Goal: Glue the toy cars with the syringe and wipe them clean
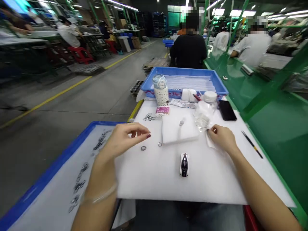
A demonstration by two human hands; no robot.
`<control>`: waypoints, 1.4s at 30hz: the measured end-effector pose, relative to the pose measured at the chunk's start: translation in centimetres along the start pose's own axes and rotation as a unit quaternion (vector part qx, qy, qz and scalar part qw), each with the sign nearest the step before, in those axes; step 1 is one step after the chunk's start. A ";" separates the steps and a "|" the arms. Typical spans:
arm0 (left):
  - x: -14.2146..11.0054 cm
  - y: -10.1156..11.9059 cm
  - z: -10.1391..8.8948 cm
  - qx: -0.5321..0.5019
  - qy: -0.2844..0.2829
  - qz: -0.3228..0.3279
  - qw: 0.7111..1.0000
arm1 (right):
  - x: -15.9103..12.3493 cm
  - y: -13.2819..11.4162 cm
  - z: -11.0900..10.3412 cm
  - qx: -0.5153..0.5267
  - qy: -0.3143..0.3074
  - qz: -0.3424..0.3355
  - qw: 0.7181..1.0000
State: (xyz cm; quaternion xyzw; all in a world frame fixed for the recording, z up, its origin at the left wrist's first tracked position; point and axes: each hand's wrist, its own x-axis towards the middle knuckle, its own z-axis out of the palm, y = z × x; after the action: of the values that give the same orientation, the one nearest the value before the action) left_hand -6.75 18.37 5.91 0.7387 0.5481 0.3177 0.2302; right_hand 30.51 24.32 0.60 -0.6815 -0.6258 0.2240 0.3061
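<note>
My left hand (131, 136) hovers over the left part of the white work surface (154, 179), thumb and forefinger tips close but with nothing visible between them. Below it lie a small dark ring (143, 148) and a thinner ring (159, 144). At the right, my right hand (220, 136) is closed, its fingertips pinching a white wipe (210, 141) beside a clear plastic jar (202, 120). A toy car (184, 165), white with a dark top, sits in front of me. Behind it is a white foam pad (178, 131) with a small clear-and-grey piece (182, 122) on it.
A blue tray (184, 71) stands at the back, with a dotted bottle (161, 91) and a pink-labelled cotton swab pack (162, 111) before it. A phone (227, 110) and thin brush (252, 144) lie right. Left, a blue-edged board (64, 192) holds several rings. People sit beyond.
</note>
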 end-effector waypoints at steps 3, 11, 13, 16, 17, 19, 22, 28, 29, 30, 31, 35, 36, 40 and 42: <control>0.5 -0.7 0.6 0.058 -0.081 -0.049 0.994 | 0.2 0.4 -0.1 0.062 -0.042 0.003 0.997; 1.3 -0.9 4.9 0.112 -0.170 -0.018 0.979 | -0.8 0.5 -0.2 0.106 -0.073 0.013 0.992; 1.4 -1.1 5.1 0.112 -0.185 -0.009 0.976 | -1.2 0.3 -0.3 0.092 -0.092 0.009 0.991; 1.6 -1.3 5.0 0.101 -0.198 -0.006 0.975 | -1.6 -0.1 -0.8 0.118 -0.122 -0.002 0.986; 1.6 -1.3 5.0 0.097 -0.199 -0.009 0.975 | -1.8 -0.2 -1.0 0.136 -0.126 -0.002 0.983; 1.6 -1.3 5.0 0.094 -0.196 -0.016 0.976 | -1.9 -0.5 -1.3 0.170 -0.131 0.004 0.977; 1.7 -1.3 5.0 0.096 -0.199 -0.024 0.975 | -2.0 -0.6 -1.4 0.200 -0.130 0.011 0.971; 1.8 -0.9 5.1 0.099 -0.211 -0.024 0.972 | -2.1 -0.4 -0.6 0.231 -0.101 0.010 0.968; 1.8 -0.8 5.1 0.099 -0.209 -0.026 0.973 | -2.0 -0.2 -0.5 0.249 -0.081 0.011 0.965; 1.8 -0.7 5.1 0.098 -0.208 -0.027 0.973 | -1.9 -0.1 -0.5 0.271 -0.056 0.015 0.961; 1.8 -0.6 5.0 0.097 -0.210 -0.025 0.973 | -1.8 0.0 -0.5 0.293 -0.030 0.021 0.955; 1.6 -0.5 4.5 0.086 -0.213 -0.028 0.973 | -1.2 0.1 -1.1 0.372 0.044 0.052 0.926; 1.5 -0.6 4.3 0.084 -0.205 -0.035 0.975 | -1.2 0.0 -1.2 0.384 0.044 0.054 0.921; 1.6 -1.4 3.9 0.114 -0.116 -0.016 0.987 | -1.4 -0.2 -1.0 0.368 -0.012 0.056 0.928; 1.7 -1.6 3.8 0.136 -0.071 0.012 0.988 | -1.3 0.0 -0.7 0.317 -0.022 0.056 0.946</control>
State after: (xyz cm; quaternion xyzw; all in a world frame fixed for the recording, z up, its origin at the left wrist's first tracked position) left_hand -4.70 20.48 2.54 0.7899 0.5599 0.1900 0.1625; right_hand 30.85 22.91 0.94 -0.5779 -0.4898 0.4431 0.4795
